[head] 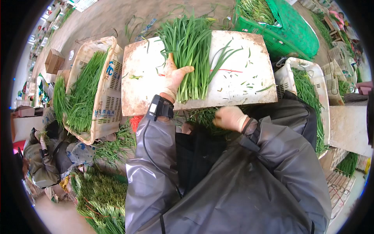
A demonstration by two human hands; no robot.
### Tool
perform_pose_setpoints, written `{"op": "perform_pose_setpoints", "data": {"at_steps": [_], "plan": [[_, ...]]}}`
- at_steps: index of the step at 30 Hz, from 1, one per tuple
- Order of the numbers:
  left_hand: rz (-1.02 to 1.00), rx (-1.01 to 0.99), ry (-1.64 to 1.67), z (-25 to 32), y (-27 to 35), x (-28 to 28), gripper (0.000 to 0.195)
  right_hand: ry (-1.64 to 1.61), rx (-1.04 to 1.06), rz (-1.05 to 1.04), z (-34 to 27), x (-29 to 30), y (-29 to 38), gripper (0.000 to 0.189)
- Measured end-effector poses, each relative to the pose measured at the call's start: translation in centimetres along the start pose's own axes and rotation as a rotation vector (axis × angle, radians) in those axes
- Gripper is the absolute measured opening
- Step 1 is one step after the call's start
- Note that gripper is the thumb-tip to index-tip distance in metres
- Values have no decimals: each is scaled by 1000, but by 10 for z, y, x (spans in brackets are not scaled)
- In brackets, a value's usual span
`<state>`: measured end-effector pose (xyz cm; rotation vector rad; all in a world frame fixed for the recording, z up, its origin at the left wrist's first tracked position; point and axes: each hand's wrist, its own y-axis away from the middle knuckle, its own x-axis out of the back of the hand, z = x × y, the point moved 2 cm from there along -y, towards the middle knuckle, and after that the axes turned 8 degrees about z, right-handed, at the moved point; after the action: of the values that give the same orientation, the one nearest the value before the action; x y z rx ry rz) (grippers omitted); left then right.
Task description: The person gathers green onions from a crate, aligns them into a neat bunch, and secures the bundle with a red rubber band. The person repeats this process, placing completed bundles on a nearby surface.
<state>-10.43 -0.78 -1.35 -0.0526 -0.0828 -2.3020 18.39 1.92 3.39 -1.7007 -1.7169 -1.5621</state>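
A thick bunch of green garlic chives (190,58) lies on a worn white board (245,84), its pale cut ends towards me. My left hand (174,74), in a thin pale glove, grips the bunch from its left side, thumb across the stems. A red tie strip (226,70) shows at both sides of the bunch and passes beneath it. Several loose leaves (223,60) fan out to the right. Just off the board's front edge is my right hand (230,118), gloved too and blurred, its fingers curled; whether anything is in them is unclear.
White plastic crates of chives stand left (100,96) and right (324,79) of the board. Beyond its back right corner is a green basket (263,36). Trimmings (117,146) litter the floor; tied bunches (99,196) lie behind left. Another person (46,163) sits at far left.
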Motion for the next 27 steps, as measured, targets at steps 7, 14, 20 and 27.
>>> {"op": "perform_pose_setpoints", "data": {"at_steps": [7, 14, 20, 27], "plan": [[-8, 38, 55, 3, 3, -1, 113, -488, -125, 527, -32, 45, -44, 42], [-15, 71, 109, 1, 1, 2, 110, -990, -300, 385, 6, 32, -56, 30], [-29, 137, 200, 4, 4, 1, 117, -1005, -307, 312, -10, 21, -63, 29], [7, 162, 188, 8, 5, 2, 108, -625, -284, 272, -7, 24, -89, 34]]}}
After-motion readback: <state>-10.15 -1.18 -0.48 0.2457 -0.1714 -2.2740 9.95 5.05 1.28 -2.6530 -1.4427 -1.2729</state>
